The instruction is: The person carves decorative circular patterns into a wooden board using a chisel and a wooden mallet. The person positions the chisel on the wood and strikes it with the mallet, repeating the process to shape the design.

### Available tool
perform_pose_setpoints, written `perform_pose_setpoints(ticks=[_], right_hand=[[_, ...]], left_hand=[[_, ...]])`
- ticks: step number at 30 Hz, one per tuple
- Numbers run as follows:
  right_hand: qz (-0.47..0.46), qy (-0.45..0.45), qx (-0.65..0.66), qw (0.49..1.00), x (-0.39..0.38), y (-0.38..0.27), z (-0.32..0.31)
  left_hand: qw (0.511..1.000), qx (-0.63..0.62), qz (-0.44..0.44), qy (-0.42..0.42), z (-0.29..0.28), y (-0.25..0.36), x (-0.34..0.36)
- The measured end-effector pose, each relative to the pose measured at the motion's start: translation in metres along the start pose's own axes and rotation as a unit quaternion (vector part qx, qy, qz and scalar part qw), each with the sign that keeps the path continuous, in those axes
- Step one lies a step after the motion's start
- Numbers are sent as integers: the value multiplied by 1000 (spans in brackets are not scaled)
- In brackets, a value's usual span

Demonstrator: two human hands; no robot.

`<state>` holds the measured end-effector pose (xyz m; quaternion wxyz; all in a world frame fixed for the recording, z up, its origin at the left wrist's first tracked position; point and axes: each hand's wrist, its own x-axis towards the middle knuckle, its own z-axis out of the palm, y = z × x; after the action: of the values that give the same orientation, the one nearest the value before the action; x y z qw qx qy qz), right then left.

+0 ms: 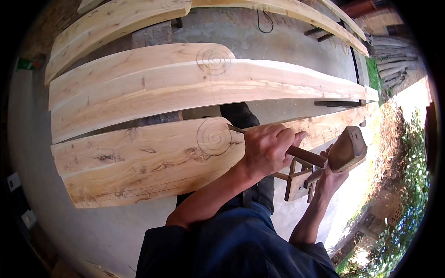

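My left hand (266,148) is closed round a chisel with a wooden handle (309,156); its narrow blade (236,129) reaches to the edge of the near pale plank (106,167), beside a pencilled spiral of circles. Just right of it, my right hand (334,178) grips a wooden mallet, its blocky head (347,148) raised by the chisel's handle end. The fingers of that hand are partly hidden behind the head. Zigzag pencil lines run along the near plank's lower edge. Below the hands is a small wooden frame (296,183), partly hidden.
Another plank (139,92) with a second spiral lies beyond the near one, and more boards (111,23) lie at the back on dark supports and a grey block (150,34). A concrete floor (97,236) shows below; stacked logs (394,58) and greenery (408,167) are at the right.
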<state>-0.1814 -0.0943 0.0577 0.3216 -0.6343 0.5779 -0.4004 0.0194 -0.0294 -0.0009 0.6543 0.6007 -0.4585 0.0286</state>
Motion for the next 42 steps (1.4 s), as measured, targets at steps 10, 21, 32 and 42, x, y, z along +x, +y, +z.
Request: perform_pose_setpoints(ticks=[10, 21, 32, 42], right_hand=[[-18, -6, -9, 1000, -1, -1, 6], [-20, -11, -41, 999, 3, 3, 3], [-20, -28, -68, 997, 8, 8, 9], [-89, -50, -98, 990, 35, -14, 14]], left_hand=[[999, 1, -16, 32, 2, -4, 2], [993, 9, -81, 84, 1, -10, 18], [985, -25, -136, 104, -10, -17, 29], [985, 10, -123, 118, -2, -18, 29]])
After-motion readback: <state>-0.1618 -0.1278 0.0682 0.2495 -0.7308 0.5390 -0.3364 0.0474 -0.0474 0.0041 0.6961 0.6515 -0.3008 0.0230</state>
